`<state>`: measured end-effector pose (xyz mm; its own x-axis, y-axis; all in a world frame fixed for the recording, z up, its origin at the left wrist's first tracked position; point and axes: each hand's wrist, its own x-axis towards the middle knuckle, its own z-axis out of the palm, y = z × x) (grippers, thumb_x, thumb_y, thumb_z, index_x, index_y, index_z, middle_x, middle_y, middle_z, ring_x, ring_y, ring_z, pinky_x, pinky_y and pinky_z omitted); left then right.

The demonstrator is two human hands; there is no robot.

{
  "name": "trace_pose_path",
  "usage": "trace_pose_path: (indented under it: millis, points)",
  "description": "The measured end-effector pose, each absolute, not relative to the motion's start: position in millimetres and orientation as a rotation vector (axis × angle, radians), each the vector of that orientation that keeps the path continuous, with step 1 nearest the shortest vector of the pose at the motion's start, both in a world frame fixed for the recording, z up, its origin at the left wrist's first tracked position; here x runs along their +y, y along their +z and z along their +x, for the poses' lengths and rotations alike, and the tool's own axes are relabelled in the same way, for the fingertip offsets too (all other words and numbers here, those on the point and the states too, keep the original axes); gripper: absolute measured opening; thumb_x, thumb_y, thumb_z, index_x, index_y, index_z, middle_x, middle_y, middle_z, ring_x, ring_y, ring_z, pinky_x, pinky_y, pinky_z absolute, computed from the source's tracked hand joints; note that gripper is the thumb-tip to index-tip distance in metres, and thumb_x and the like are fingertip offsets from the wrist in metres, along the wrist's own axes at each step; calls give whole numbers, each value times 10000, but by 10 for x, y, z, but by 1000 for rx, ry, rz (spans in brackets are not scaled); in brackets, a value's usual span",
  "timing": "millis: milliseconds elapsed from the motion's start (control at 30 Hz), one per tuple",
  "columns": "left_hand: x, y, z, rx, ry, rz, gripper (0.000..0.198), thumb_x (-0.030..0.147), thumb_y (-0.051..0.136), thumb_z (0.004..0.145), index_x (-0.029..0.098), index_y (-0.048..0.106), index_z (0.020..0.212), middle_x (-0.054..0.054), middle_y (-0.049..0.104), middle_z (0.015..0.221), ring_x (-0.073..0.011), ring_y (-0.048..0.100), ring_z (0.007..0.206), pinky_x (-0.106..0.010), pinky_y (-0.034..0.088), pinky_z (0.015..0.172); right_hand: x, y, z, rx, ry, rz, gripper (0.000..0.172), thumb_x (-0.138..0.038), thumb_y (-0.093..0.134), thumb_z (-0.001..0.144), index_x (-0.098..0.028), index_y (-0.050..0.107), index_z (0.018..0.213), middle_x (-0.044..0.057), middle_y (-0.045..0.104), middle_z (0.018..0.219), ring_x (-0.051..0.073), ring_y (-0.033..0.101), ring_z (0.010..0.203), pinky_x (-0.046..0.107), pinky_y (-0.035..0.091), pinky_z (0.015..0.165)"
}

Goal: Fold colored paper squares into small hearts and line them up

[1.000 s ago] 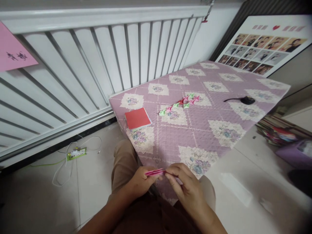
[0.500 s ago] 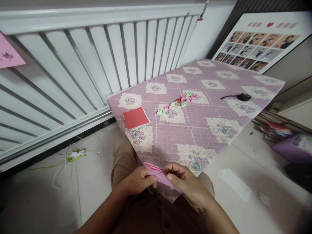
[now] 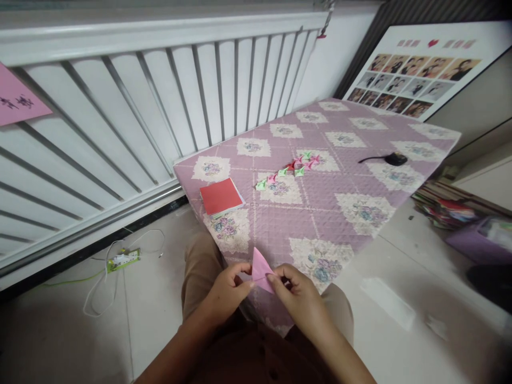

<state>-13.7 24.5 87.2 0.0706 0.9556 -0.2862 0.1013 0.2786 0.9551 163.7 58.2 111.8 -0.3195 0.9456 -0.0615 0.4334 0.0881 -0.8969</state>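
Between my two hands is a folded sheet of pink paper [image 3: 262, 270], its pointed tip upward, above the near edge of the table. My left hand [image 3: 229, 288] pinches its left edge between thumb and fingers. On the other side my right hand [image 3: 298, 290] grips it, the thumb pressed on its face. Farther up the cloth lie several small folded paper pieces [image 3: 282, 172] in green, pink and red. To their left is a stack of square paper [image 3: 222, 197] with a red sheet on top.
A patterned purple cloth [image 3: 288, 224] covers the table. A black object with a thin tail [image 3: 395, 158] lies at its right. Behind stands a white radiator [image 3: 160, 106]. On the floor at left is a power strip [image 3: 124, 260] with cables; a photo board [image 3: 416, 74] leans at back right.
The pink paper has been turned from a long slanted strip to a pointed shape with its tip up. Both hands have shifted their hold on it. The view has moved slightly.
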Motion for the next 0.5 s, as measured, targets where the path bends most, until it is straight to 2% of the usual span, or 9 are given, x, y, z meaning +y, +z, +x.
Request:
trace_pose_path:
  millis: [100, 267, 367, 500]
  points:
    - [232, 896, -42, 1262, 961, 871, 321, 212, 553, 777, 155, 578, 1092, 31, 549, 698, -77, 425, 531, -203, 353, 527, 549, 1104, 1589, -1864, 1020, -1327, 269, -360, 506, 893, -196, 552, 685, 1, 544, 676, 136, 508, 645, 242, 376, 585]
    - [226, 874, 81, 1140, 1053, 727, 151, 269, 560, 811, 138, 559, 887, 64, 465, 566, -67, 399, 478, -191, 327, 482, 486, 1080, 1496, -1801, 1074, -1304, 272, -373, 516, 892, -196, 576, 695, 7, 578, 683, 141, 532, 658, 252, 408, 628]
    - [232, 845, 65, 1114, 1063, 732, 160, 285, 589, 805, 133, 558, 841, 63, 471, 556, -63, 405, 479, -191, 326, 490, 483, 1109, 1480, -1682, 1301, -1270, 286, -420, 552, 867, -189, 592, 701, 2, 598, 672, 138, 546, 652, 251, 420, 631]
    - [235, 828, -7, 1000, 1069, 697, 283, 392, 651, 767, 136, 548, 826, 65, 474, 533, -60, 398, 453, -196, 303, 479, 497, 1143, 1519, -1357, 1829, -1138, 321, -501, 644, 786, -181, 625, 811, -10, 622, 694, 116, 546, 614, 238, 424, 601]
